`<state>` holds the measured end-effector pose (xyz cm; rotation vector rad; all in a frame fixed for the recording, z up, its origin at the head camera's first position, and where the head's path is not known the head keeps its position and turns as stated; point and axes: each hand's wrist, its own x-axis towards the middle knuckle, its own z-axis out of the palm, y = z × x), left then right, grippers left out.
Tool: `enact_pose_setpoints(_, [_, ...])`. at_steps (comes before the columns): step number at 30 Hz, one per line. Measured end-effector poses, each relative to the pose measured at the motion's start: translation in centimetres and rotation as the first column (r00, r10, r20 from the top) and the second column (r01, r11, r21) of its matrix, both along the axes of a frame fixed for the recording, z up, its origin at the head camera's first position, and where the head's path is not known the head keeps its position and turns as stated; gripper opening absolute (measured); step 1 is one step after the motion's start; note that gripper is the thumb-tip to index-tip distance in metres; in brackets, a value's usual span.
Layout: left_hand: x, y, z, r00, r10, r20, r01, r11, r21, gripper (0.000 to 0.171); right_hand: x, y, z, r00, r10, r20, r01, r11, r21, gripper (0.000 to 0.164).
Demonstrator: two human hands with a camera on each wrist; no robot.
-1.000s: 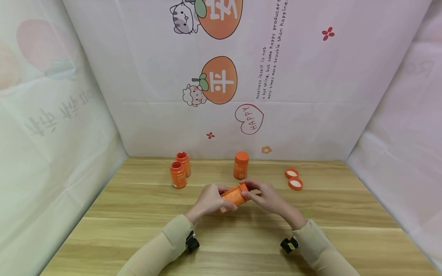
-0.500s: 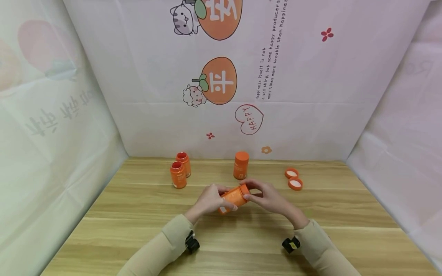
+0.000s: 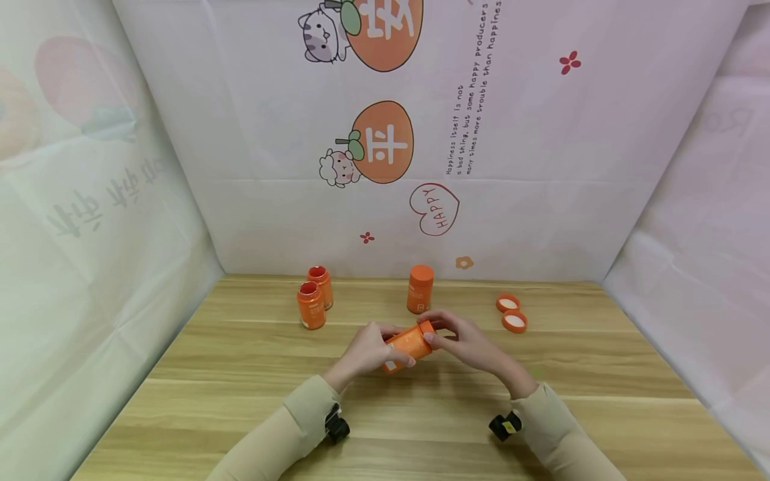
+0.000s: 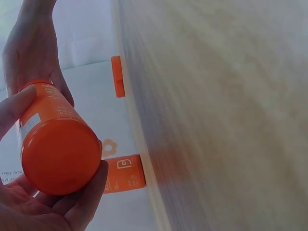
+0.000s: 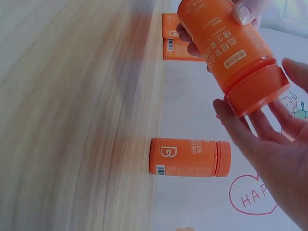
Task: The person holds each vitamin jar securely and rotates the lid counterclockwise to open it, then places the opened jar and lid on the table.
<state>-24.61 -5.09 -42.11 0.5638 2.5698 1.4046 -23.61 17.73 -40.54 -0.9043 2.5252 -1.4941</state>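
Observation:
My left hand (image 3: 368,351) grips the body of an orange bottle (image 3: 409,344) and holds it tilted above the table, capped end toward the right. Around its orange screw cap (image 5: 257,90) curl the fingers of my right hand (image 3: 466,342); the thumb lies close by the cap's edge. In the left wrist view, the base of the held bottle (image 4: 61,156) faces the camera. Behind the hands stands another capped orange bottle (image 3: 420,290). Two uncapped orange bottles, a front one (image 3: 311,307) and a rear one (image 3: 323,284), stand at the left.
Two orange caps, one farther back (image 3: 508,302) and one nearer (image 3: 515,321), lie on the right with white insides up. The wooden table (image 3: 240,387) meets a printed white backdrop (image 3: 517,220) at its back edge. White sheets (image 3: 692,267) flank both sides.
My right thumb and fingers have shifted slightly around the cap, the thumb moving down and then back up. The held bottle stays nearly in place; the standing bottles and loose caps are unmoved.

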Motion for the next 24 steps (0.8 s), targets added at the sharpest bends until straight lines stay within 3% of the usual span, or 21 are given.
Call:
enact_pose_setpoints(4, [0.0, 0.1, -0.1, 1.000, 0.007, -0.006, -0.007, 1.000, 0.008, 0.053, 0.6, -0.6, 1.0, 0.998, -0.060, 0.006, 0.060, 0.998, 0.022, 0.029])
enact_pose_setpoints(14, [0.0, 0.3, -0.2, 0.999, 0.031, -0.044, -0.030, 0.999, 0.017, 0.050, -0.2, -1.2, 0.1, 0.981, -0.192, 0.018, 0.190, 0.979, 0.079, 0.035])
enact_pose_setpoints(24, [-0.3, 0.6, -0.2, 0.988, 0.083, -0.126, -0.082, 0.997, 0.013, 0.053, -0.3, -1.5, 0.2, 0.947, -0.271, 0.172, 0.257, 0.961, 0.098, 0.048])
